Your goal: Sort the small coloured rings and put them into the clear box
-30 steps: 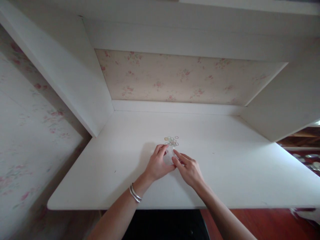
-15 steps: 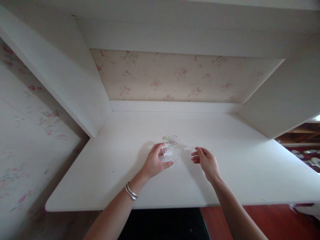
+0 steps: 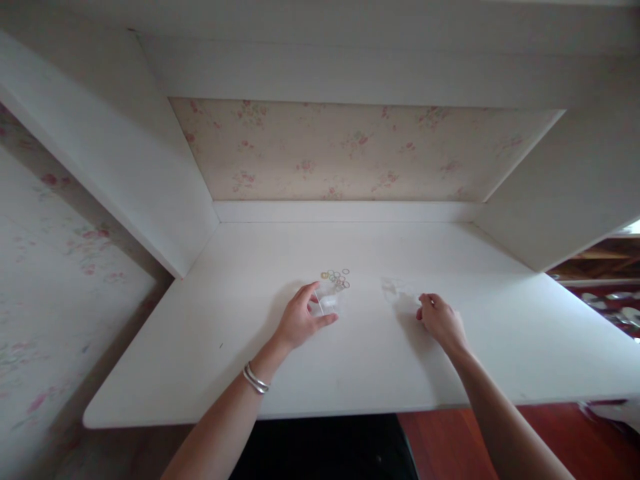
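Note:
My left hand (image 3: 303,319) curls its thumb and fingers around a small clear plastic box (image 3: 326,303) on the white desk. Just beyond the box lies a loose cluster of several thin, small rings (image 3: 336,277), some yellowish, others dark or pale. To the right, my right hand (image 3: 443,322) pinches the edge of a thin clear plastic piece (image 3: 399,288). That piece is so see-through that I cannot tell whether it is a lid or a bag. Two silver bangles (image 3: 256,380) sit on my left wrist.
The white desk (image 3: 280,247) has a raised back strip and side panels (image 3: 560,180) left and right, with a shelf overhead. A tiny dark speck (image 3: 221,345) lies at left. Shelves with blurred items (image 3: 607,303) stand beyond the right edge.
My right hand has moved right with the clear plastic piece, away from the box. My left hand still holds the box. The view has shifted slightly.

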Available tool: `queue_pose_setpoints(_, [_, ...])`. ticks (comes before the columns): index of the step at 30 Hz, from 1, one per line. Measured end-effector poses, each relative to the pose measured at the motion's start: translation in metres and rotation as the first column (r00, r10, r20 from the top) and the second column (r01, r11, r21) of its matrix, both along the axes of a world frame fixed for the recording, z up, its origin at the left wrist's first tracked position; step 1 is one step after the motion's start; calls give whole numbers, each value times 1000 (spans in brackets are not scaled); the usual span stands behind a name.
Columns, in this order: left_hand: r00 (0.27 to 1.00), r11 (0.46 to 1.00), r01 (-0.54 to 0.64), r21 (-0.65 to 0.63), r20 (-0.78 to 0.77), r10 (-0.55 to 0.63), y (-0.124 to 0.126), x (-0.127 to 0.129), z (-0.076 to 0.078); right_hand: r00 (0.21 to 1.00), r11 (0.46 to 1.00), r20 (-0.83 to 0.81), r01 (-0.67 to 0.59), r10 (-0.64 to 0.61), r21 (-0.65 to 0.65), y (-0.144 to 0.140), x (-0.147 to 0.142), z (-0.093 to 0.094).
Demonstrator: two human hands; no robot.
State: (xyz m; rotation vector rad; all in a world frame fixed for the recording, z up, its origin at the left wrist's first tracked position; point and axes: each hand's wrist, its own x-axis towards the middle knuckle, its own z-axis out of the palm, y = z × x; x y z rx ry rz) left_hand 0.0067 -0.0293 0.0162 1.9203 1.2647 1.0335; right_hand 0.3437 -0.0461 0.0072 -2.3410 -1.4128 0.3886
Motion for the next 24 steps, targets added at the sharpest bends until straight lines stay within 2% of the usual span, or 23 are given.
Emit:
queue_pose_setpoints(3, [996,996,-84,-42,14,84,14,-7,-3,987,998,163,18,-8,-60,8,5,2])
queue_pose_setpoints(6, [990,987,-143,-74,7,144,25,-15,-6,973,993,231,36,-8,-116,14,8,4])
queue_pose_setpoints(9, [990,986,-139,-96,-14,139,28,-21,-6,970,989,242,35,0,-142,17,9,5])
queue_pose_setpoints(12, [995,994,-88,-67,-47,85,22,-18,-2,974,993,228,16,12,-119,17,4,4])
queue_pose_setpoints(15, [994,1000,3,-7,-108,-3,11,-3,2,980,996,195,-33,49,-84,17,-6,4])
queue_pose_setpoints(19, [967,992,115,59,-237,-99,0,31,1,982,997,187,9,5,-75,19,-13,5])
queue_pose_setpoints(24, [908,981,171,89,-402,-121,3,73,-3,976,993,214,65,-43,-99,27,5,2])
